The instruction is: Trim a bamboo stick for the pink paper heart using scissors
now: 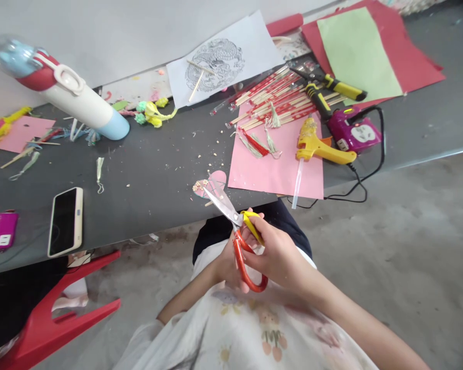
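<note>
A pair of scissors (236,218) with one yellow and one red handle is in my right hand (281,252). Its blades are slightly apart and point toward the table edge. My left hand (229,264) is just behind the red handle, its fingers curled and partly covered; what they hold, if anything, is hidden. Past the blade tips, a pink rounded paper piece (218,179) lies at the table edge, with small pale bits (200,188) on its left part. The blades overlap it in view; I cannot tell if they touch.
A pink sheet (254,172) bears tassels (256,143) and a yellow glue gun (312,146). Beyond lie wooden sticks (268,97), black-yellow pliers (318,100) and a dragon print (250,46). Leftward are a phone (65,221) and bottle (81,105). A red chair (46,324) stands below.
</note>
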The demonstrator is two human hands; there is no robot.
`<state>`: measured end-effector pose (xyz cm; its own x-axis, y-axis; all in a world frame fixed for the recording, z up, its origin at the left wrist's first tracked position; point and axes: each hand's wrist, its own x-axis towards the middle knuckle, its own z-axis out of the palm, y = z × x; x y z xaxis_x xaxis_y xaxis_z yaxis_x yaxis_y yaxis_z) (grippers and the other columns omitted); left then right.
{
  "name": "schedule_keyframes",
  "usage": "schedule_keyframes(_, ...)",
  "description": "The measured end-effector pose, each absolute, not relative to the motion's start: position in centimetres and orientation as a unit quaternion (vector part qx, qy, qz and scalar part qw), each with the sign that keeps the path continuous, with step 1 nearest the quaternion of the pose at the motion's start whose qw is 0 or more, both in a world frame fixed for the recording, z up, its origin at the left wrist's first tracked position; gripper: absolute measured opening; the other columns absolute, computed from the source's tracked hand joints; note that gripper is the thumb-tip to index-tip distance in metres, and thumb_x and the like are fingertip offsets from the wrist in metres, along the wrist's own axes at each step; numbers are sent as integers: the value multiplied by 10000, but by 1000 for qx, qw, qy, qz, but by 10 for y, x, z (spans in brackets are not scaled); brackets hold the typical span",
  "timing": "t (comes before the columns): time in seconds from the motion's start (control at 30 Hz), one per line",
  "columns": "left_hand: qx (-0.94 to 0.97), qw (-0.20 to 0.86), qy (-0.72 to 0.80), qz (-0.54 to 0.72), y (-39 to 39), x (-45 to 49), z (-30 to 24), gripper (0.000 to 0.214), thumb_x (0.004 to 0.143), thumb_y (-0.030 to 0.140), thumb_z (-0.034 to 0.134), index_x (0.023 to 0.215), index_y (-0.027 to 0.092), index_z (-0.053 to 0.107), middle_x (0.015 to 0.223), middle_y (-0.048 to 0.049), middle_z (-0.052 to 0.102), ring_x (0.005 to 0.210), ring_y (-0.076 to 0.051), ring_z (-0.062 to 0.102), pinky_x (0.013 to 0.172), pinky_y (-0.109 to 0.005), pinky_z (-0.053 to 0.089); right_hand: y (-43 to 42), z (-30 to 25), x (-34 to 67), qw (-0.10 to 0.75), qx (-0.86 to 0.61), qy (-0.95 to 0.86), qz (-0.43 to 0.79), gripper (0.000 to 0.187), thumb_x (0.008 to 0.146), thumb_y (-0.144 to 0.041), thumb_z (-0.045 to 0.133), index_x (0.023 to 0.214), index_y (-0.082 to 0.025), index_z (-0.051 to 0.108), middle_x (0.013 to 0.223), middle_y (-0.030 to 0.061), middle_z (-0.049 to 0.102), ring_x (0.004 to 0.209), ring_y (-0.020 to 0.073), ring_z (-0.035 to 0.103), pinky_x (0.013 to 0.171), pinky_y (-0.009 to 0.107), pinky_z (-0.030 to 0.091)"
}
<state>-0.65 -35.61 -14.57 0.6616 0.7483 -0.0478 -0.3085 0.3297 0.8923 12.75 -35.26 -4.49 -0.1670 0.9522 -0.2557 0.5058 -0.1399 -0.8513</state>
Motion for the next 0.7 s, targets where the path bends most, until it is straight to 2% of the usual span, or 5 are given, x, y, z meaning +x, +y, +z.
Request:
schedule_keyframes(0.27, 484, 781, 211, 333, -351, 0, -132, 1524, 316, 769, 784, 1493, 206, -3, 1545, -225, 71, 1376, -466, 247, 1106, -611, 259, -356, -47, 136, 251, -567, -601, 505, 321, 747, -197, 650, 1035, -227, 511, 912, 3, 639, 753, 172, 585, 672, 303, 473)
schedule_keyframes(0.37, 500, 763, 208, 353, -349, -1, -130, 1475, 344, 735, 801, 1490, 229, 23, 1541, -203, 100, 1389, -468, 213, 1111, -611, 250, -360, -56, 146, 299, -504, -584, 562, 440, 823, -268, 642, 1231, -249, 480, 1161, 49, 626, 1007, 212, 605, 872, 360, 491)
schedule_keyframes(0.5, 502, 727, 198, 424, -350, -7, -132, 1328, 456, 702, 772, 1482, 311, 25, 1538, -151, 145, 1400, -431, 217, 1092, -624, 258, -359, -61, 165, 382, -433, -472, 667, 526, 878, -361, 614, 1363, -270, 432, 1412, 80, 507, 1292, 248, 482, 1099, 437, 368)
schedule_keyframes(0.6, 503, 725, 221, 415, -351, -14, -134, 1266, 513, 710, 735, 1481, 330, 13, 1538, -135, 147, 1402, -412, 220, 1071, -606, 306, -350, -53, 178, 459, -357, -309, 753, 502, 911, -544, 454, 1300, -235, 526, 1345, 112, 577, 1260, 290, 523, 1081, 491, 386)
schedule_keyframes(0.7, 509, 743, 242, 360, -350, -20, -134, 1411, 392, 779, 732, 1479, 323, -42, 1550, -134, 94, 1411, -429, 168, 1081, -596, 297, -341, -42, 183, 529, -268, -181, 785, 699, 879, -704, 229, 1252, -228, 578, 1350, 101, 582, 1301, 300, 485, 1083, 503, 382)
